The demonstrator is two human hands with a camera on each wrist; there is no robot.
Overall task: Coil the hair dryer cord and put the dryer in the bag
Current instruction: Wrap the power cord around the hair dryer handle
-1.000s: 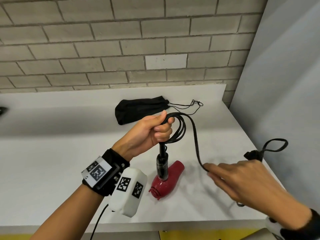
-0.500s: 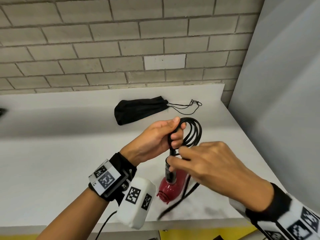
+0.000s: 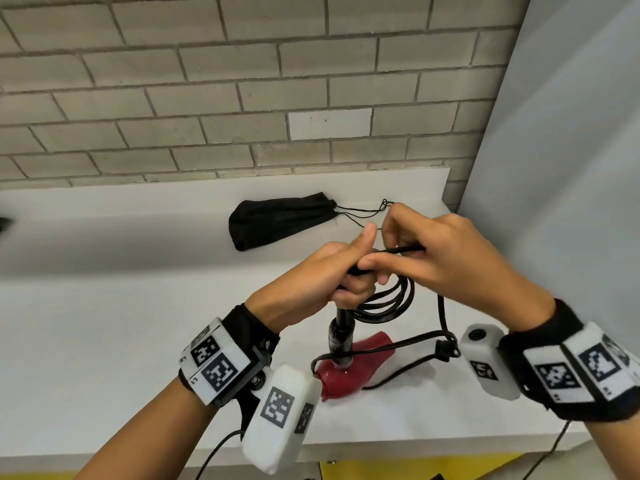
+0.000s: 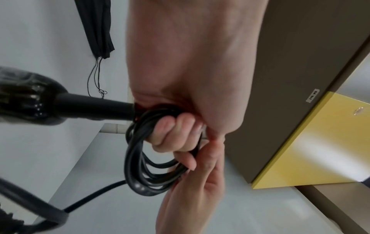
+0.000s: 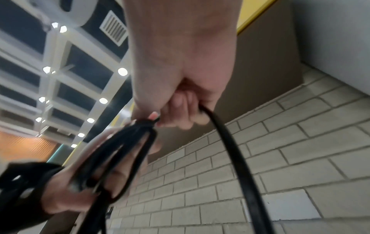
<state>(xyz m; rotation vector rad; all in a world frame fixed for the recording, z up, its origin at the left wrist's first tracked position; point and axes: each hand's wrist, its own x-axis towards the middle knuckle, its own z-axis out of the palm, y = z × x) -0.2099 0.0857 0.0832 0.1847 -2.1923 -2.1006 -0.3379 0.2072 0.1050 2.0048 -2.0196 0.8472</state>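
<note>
A red hair dryer (image 3: pixel 353 370) hangs nose-down over the white counter (image 3: pixel 104 341), its black handle (image 3: pixel 341 332) pointing up. My left hand (image 3: pixel 332 271) grips several loops of the black cord (image 3: pixel 388 303) above the handle; the left wrist view shows the coil (image 4: pixel 144 166) round its fingers. My right hand (image 3: pixel 433 251) pinches the cord's loose run (image 5: pixel 230 142) and holds it against the top of the coil. The remaining cord hangs down to a strap (image 3: pixel 445 351) by my right wrist. The black drawstring bag (image 3: pixel 277 220) lies at the back of the counter.
A brick wall (image 3: pixel 242 81) backs the counter. A grey panel (image 3: pixel 571 168) closes off the right side. The counter's front edge (image 3: pixel 415 445) is just under my wrists, with yellow fronts below.
My right hand has brought the cord up from beside the dryer to the top of the coil, adding a loop. The loose tail is shorter. My left hand has stayed on the coil.
</note>
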